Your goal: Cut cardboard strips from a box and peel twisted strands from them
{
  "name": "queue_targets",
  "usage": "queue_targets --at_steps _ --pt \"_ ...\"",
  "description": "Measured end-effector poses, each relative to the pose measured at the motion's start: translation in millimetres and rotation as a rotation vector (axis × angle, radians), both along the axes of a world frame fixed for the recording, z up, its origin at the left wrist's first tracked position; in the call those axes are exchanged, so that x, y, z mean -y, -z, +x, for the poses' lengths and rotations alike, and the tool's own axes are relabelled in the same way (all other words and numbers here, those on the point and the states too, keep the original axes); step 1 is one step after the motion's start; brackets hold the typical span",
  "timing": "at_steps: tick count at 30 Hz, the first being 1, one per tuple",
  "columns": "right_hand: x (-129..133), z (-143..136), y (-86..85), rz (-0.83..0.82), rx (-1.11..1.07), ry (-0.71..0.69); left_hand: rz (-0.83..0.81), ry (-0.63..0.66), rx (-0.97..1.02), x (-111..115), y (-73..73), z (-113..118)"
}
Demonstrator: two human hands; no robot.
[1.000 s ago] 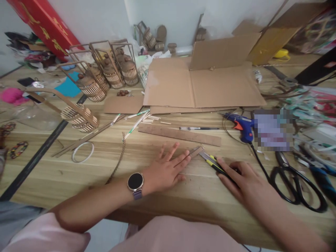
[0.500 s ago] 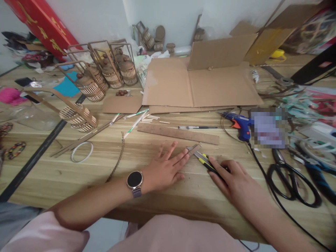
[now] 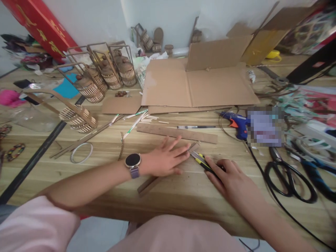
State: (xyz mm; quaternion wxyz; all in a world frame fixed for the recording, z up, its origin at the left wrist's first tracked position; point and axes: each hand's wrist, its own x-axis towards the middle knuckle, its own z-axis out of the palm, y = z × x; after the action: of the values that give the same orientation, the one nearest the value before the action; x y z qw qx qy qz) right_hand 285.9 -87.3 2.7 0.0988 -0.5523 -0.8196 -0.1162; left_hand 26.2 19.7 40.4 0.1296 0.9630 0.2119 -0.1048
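Observation:
My left hand (image 3: 166, 157) lies flat with fingers spread over a narrow brown strip (image 3: 147, 186). One end of the strip shows below the wrist, the other past the fingertips; the hand hides its middle. A yellow-and-black utility knife (image 3: 201, 161) is gripped in my right hand (image 3: 227, 175). Its blade is out and meets the strip beside my left fingertips; whether it is cutting in, I cannot tell. Just beyond my left hand, a wider brown strip (image 3: 178, 133) rests on the table.
Black-handled scissors (image 3: 290, 180) and a blue glue gun (image 3: 237, 124) lie to the right, with a black cord nearby. A pen (image 3: 196, 127) and opened cardboard (image 3: 168, 82) are further back. Several small lidded baskets (image 3: 127, 71) stand at back left; a white ring (image 3: 82, 153) lies nearer.
My left hand and forearm have shifted up a little, and the strip's near end now shows below the wrist. The knife has shifted slightly left, its blade still by the left fingertips.

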Motion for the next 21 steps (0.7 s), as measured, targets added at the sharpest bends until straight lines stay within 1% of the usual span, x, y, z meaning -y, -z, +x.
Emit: queue_targets --at_steps 1,3,5,7,10,17,21 --pt "0 0 -0.5 0.000 0.001 -0.003 0.041 0.048 0.016 -11 -4.1 3" --pt "0 1 -1.4 -0.002 0.002 -0.010 0.040 0.178 0.016 -33 -8.5 10" --pt "-1 1 -2.1 0.013 0.002 -0.024 0.019 0.237 -0.013 -49 -8.2 18" --pt "-1 1 -2.4 0.034 -0.001 -0.037 0.012 0.275 -0.039 -59 -5.2 24" --pt "0 1 -3.0 0.035 -0.009 -0.051 0.036 0.301 -0.048 -63 -2.0 28" --pt "-1 1 -7.4 0.057 0.022 -0.060 0.072 0.323 -0.010 -60 -2.4 27" --pt "0 -1 -9.0 0.055 0.030 -0.075 0.071 0.316 -0.010 -61 -0.9 27"
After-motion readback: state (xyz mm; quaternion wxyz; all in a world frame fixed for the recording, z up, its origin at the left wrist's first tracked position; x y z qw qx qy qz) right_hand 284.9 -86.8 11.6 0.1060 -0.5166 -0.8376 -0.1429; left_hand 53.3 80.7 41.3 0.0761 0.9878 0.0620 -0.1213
